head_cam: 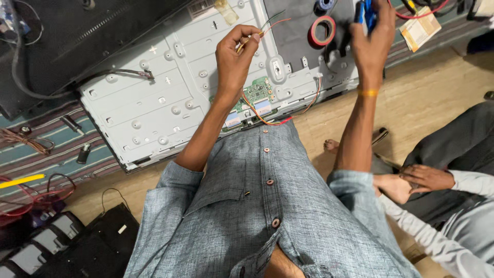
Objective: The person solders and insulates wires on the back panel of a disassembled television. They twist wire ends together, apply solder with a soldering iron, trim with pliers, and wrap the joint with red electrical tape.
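Wires [267,27] are pinched by left hand [234,54] | blue tool [364,13] is gripped by right hand [371,41] | metal panel [154,103] beneath both; red tape roll [322,30] between them.

- Thin wires [267,27], orange, red and green, pinched at the tips above the grey metal panel [170,87], loose ends fanning up and right.
- Same wires trailing down past the green board [259,91] at the panel's lower edge.
- Blue-handled tool [366,12], gripped upright over the panel's upper right corner, mostly hidden by fingers.
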`<state>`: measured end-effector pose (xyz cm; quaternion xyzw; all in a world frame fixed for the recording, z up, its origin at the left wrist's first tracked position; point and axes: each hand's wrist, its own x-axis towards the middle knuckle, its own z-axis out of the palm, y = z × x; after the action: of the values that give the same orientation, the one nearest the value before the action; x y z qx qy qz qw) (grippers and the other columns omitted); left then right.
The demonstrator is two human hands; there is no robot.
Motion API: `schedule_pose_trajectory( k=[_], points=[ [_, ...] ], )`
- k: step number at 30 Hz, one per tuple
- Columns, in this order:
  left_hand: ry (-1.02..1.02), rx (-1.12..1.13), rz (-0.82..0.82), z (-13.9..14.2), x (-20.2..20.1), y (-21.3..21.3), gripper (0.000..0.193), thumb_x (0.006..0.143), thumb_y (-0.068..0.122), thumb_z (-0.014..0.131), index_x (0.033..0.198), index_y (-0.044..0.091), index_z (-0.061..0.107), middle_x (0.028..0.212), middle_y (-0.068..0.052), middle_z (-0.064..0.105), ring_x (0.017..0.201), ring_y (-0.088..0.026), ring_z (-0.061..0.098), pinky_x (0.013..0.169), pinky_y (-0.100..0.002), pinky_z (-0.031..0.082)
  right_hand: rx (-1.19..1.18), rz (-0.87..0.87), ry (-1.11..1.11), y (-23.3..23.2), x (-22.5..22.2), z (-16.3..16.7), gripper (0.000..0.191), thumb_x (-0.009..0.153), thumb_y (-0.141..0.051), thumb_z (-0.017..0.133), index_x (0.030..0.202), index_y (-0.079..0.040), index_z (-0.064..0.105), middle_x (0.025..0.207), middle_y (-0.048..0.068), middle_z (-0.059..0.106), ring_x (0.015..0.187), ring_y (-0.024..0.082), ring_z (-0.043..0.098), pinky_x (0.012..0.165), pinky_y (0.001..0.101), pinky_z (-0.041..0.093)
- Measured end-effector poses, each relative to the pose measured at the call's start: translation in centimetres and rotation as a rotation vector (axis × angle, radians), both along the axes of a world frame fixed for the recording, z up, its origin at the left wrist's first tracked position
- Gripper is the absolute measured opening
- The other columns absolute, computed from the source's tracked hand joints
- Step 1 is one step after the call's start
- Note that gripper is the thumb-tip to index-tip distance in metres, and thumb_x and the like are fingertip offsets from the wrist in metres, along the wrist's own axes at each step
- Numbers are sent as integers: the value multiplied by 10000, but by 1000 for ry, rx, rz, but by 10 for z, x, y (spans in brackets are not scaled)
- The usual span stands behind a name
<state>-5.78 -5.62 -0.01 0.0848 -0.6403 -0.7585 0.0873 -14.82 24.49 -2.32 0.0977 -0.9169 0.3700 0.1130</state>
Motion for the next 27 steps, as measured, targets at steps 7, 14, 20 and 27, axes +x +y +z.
schedule_pose_trajectory(
  k=[7, 14, 20, 27],
  points=[
    [-48, -127, 27, 12, 3, 9, 128, 1015, 114, 679, 1064, 29, 760, 690, 90, 428, 626, -13, 359, 546, -233, 288, -574, 322, -340, -86, 95, 28, 448, 1090, -211, 548, 1469, 26, 520, 1380, 149, 609, 1263, 276, 617, 1090, 377, 520],
    [-38, -115, 23, 13, 12, 14, 118, 1021, 106, 682, 1068, 25, 754, 684, 94, 478, 617, 3, 390, 533, -221, 302, -203, 252, -144, -119, 116, 57, 419, 1107, -234, 554, 1457, -5, 546, 1231, 194, 573, 1119, 341, 614, 990, 424, 501],
    [-25, -155, 16, 11, 10, 13, 107, 1014, 99, 694, 1057, 25, 759, 699, 76, 566, 628, 5, 441, 537, -212, 348, -208, 263, -134, -119, 114, 59, 430, 1120, -257, 554, 1464, 0, 536, 1276, 193, 569, 1166, 337, 608, 1017, 422, 495],
    [-29, -278, 30, 6, 11, 10, 90, 987, 94, 717, 1038, 45, 774, 676, 65, 575, 627, -3, 442, 540, -211, 354, -252, 261, -146, -119, 117, 56, 420, 1121, -285, 574, 1439, -10, 567, 1243, 168, 587, 1109, 307, 633, 969, 399, 516]
  ],
)
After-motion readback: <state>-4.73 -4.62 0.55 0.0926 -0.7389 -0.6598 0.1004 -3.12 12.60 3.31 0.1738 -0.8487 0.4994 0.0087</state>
